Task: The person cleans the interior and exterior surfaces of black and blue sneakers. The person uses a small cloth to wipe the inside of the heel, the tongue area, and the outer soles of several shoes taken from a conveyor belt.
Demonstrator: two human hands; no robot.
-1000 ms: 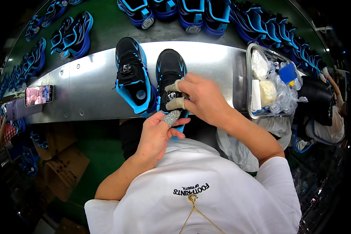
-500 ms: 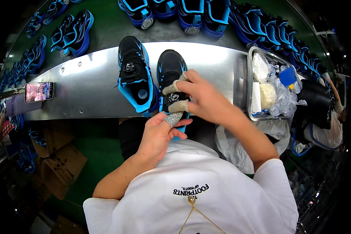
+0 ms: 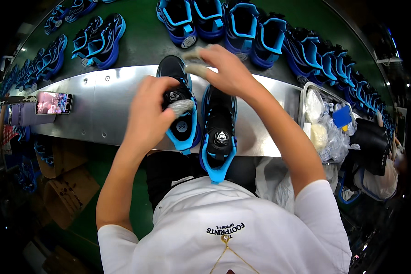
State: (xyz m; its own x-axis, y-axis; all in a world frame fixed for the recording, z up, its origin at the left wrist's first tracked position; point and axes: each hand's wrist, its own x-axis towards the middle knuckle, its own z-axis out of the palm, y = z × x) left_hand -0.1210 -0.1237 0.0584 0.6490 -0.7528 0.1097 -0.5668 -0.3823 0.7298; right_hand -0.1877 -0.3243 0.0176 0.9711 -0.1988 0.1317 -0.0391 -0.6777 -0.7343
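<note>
Two black and bright-blue sneakers lie side by side in front of me, toes pointing away. My left hand (image 3: 151,107) hovers at the left sneaker (image 3: 186,140), its thumb and forefinger apart on either side of the dial on the tongue. A silvery wrap covers that thumb. My right hand (image 3: 214,68), with pale finger covers, is raised over the toe of the right sneaker (image 3: 219,114), slightly blurred, fingers spread and holding nothing. The right sneaker's heel hangs past the metal ledge (image 3: 255,123) toward my lap, and its round dial shows on the tongue.
More sneakers (image 3: 239,27) stand in rows along the green-topped bench, with another pair (image 3: 106,41) at the far left. At the right sits a metal tray (image 3: 302,102) of plastic bags and small parts. A lit phone (image 3: 54,103) rests at the left. Cardboard boxes (image 3: 71,196) lie below.
Both hands have left the right sneaker. My left hand moved left and up to the left sneaker, and my right hand rose toward the toes. The right sneaker now sits uncovered.
</note>
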